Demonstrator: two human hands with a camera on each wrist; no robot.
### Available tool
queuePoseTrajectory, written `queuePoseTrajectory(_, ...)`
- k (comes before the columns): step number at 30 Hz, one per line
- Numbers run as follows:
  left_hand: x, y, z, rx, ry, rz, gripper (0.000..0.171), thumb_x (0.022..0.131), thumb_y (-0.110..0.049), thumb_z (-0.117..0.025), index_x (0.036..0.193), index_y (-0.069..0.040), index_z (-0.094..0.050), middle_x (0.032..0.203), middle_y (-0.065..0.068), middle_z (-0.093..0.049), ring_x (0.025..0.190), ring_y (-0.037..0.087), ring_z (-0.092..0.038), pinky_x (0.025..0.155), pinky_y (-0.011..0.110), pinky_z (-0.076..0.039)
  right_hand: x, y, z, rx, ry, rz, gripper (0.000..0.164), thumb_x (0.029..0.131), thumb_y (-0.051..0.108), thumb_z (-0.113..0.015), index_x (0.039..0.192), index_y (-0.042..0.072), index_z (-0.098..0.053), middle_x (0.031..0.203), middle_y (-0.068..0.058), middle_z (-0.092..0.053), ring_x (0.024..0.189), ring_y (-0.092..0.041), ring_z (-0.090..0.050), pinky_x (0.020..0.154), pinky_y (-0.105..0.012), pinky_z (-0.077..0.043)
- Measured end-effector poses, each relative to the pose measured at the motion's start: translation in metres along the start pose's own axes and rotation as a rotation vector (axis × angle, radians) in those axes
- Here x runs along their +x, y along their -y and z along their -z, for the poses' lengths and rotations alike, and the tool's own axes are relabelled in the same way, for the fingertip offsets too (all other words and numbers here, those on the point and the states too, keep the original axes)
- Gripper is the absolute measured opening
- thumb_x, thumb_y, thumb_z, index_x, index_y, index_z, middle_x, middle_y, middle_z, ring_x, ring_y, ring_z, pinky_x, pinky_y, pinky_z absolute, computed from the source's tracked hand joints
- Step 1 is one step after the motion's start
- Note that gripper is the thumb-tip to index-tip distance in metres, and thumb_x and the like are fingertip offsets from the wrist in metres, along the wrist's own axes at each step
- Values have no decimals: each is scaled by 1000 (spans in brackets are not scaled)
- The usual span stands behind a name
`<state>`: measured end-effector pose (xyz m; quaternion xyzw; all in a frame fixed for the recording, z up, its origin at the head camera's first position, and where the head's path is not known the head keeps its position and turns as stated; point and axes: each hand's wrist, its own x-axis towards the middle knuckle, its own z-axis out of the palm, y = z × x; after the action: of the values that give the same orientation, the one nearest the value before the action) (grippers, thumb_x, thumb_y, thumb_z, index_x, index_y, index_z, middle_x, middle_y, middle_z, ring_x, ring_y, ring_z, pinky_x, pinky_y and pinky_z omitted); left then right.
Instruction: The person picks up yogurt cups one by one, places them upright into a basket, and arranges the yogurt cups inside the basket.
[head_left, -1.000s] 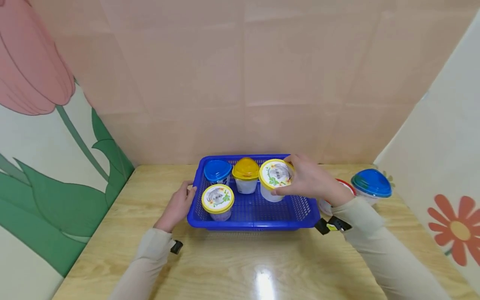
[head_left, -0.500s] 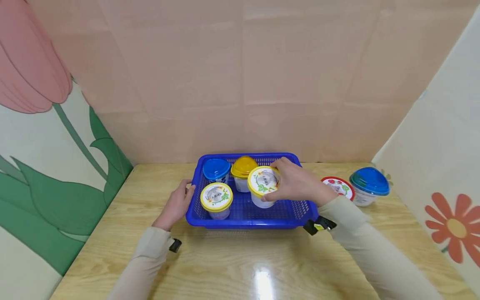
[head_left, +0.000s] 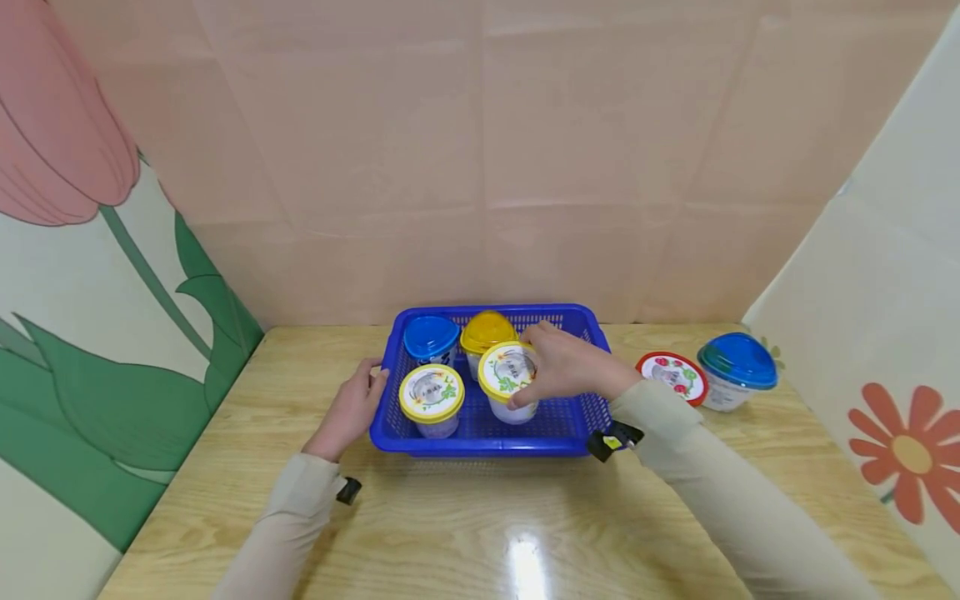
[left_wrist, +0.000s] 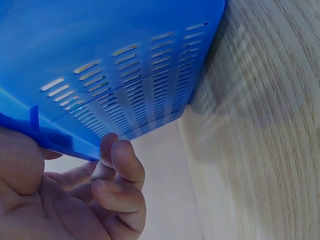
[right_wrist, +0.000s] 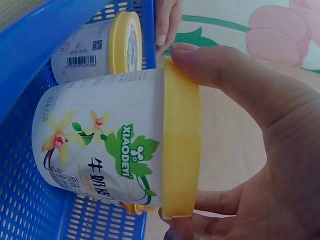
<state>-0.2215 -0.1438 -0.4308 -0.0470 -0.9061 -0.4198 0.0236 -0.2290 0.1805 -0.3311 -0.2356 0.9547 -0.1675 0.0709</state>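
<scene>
My right hand [head_left: 564, 363] pinches the yellow lid rim of a white yogurt cup [right_wrist: 100, 140] between thumb and fingers. Leaves and flowers are printed on this cup, which stands upright inside the blue plastic basket [head_left: 495, 448]; whether it touches the basket floor I cannot tell. At the basket's left end, my left hand [head_left: 351, 412] holds the rim, thumb on one side and curled fingers [left_wrist: 127, 162] on the other. A matching yellow-lidded cup [head_left: 432, 400] sits front left in the basket. Behind are a blue-domed cup [head_left: 432, 337] and a yellow-domed cup [head_left: 489, 332].
On the wooden table [head_left: 450, 533], right of the basket, stand a red-rimmed cup [head_left: 672, 377] and a larger tub with a blue domed lid [head_left: 737, 367]. A paper-covered wall rises behind, with painted side walls left and right.
My right hand has moved left and slightly nearer with the yogurt cup, now beside the front-left cup. The red-rimmed cup has come out from behind my arm. My left hand stays put.
</scene>
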Motion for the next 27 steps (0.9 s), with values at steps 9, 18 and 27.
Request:
queuePoseTrajectory(9, 0, -1, 1, -5, 6, -5, 46, 110, -26, -38, 144, 4, -42, 94, 15, -67, 76, 20, -64, 69, 36, -54, 12, 3, -3, -2, 70, -1, 95, 63, 54, -90, 130, -2, -53, 113, -10, -56, 96, -23, -55, 88, -41, -50)
queuePoseTrajectory(18, 1, 2, -1, -8, 13, -1, 47, 110, -28, -38, 145, 3, -41, 95, 14, -66, 77, 20, -65, 69, 36, -54, 18, 10, -9, -33, 149, -23, 84, 61, 49, -91, 121, 0, -56, 104, -7, -55, 94, -23, -52, 83, -38, -49)
queuePoseTrajectory(27, 0, 1, 0, -12, 5, -6, 46, 110, -27, -39, 144, 3, -42, 95, 15, -67, 79, 21, -66, 71, 38, -55, 24, 12, -19, -67, 173, -56, 78, 62, 51, -91, 111, 3, -56, 97, -6, -55, 86, -22, -54, 78, -38, -49)
